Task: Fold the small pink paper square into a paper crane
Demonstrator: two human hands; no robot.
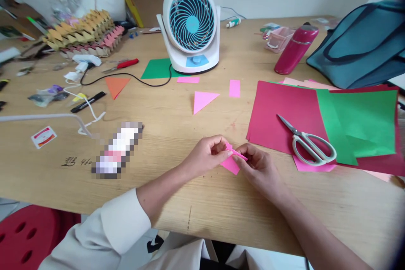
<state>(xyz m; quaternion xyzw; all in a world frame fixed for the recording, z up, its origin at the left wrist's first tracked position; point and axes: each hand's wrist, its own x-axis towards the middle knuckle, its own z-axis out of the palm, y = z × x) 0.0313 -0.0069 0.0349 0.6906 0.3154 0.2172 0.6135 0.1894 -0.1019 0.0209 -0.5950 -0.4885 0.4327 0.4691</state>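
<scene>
A small folded piece of pink paper is held between my two hands above the table's front half. My left hand pinches its left side with thumb and fingers. On the right side, my right hand grips the same paper near a folded edge. Fingers cover part of the folds. Farther back on the table lie a pink paper triangle, an upright pink rectangle and a pink strip. Scissors with pale handles rest on stacked red paper and green paper to the right.
A white fan stands at the back. Right of it are a magenta bottle, a pink basket and a teal bag. A blurred phone, a black marker, an orange triangle and cables lie left.
</scene>
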